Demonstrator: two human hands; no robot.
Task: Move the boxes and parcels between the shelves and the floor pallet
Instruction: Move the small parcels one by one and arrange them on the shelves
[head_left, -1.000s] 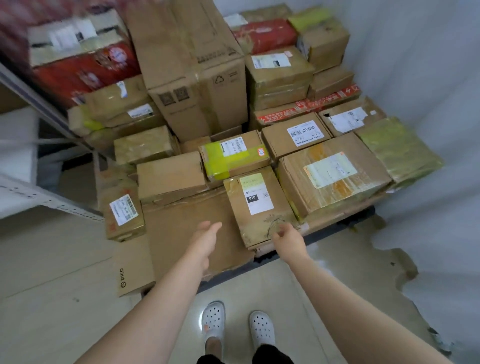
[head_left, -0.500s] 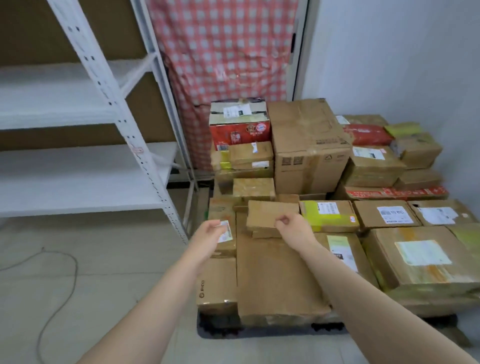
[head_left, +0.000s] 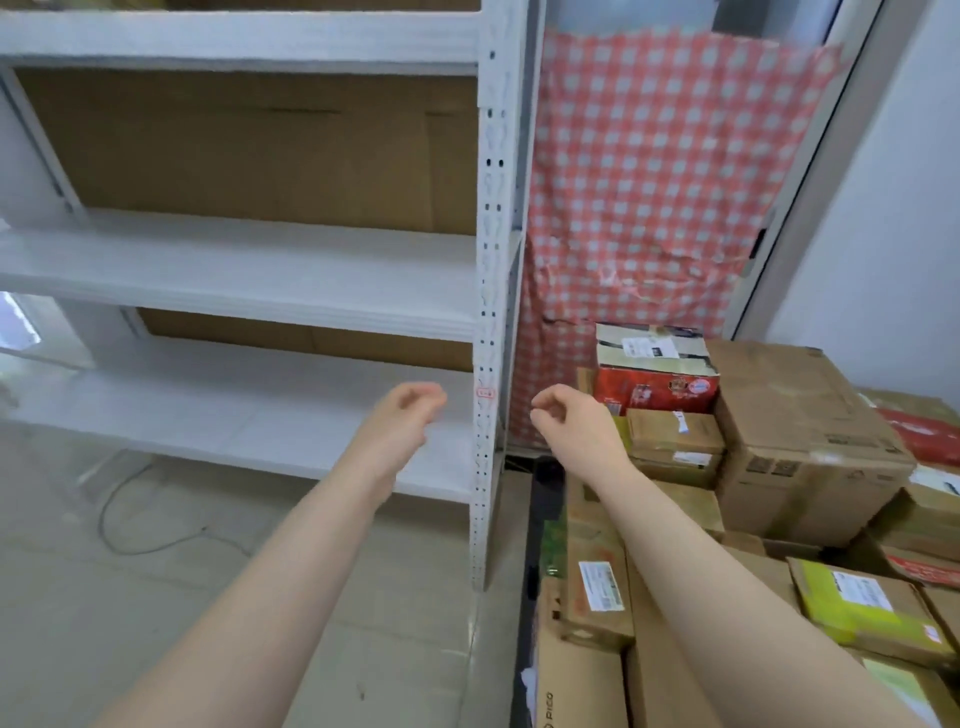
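A pale tiled floor (head_left: 156, 597) runs up to a white wall (head_left: 883, 208) on the right. A red-and-white checked cloth (head_left: 649, 182) hangs between the shelving and a grey frame.

The boxes and parcels are stacked at the lower right, just beside the shelving's front post. A large brown carton (head_left: 800, 441) stands highest at the back. Just left of it, a red box (head_left: 654, 384) with a white label on top sits on a smaller taped box (head_left: 675, 441). Nearer the camera lie a labelled flat box (head_left: 597, 582), a carton printed PICO (head_left: 576, 686) and a parcel wound in yellow-green tape (head_left: 857, 608). A red parcel (head_left: 924, 436) shows at the right edge. A dark strip (head_left: 532, 545) along the left foot of the stack looks like the pallet's edge; the load hides the rest.

To the left stands the white metal shelving unit (head_left: 488, 260), with a small red sticker (head_left: 487, 393) on its perforated post. Its middle shelf (head_left: 234, 270) and lower shelf (head_left: 234, 415) are white boards, and brown cardboard sheets (head_left: 249, 150) line the back.

Both bare forearms reach forward. The left hand (head_left: 402, 415) hangs in the air in front of the lower shelf, fingers loosely curled, gripping nothing. The right hand (head_left: 566, 415) is just right of the post, near the red box but apart from it. Its thumb and forefinger nearly meet in a loose ring, and it too is empty.

A thin cable (head_left: 130, 519) loops on the floor below the shelving.
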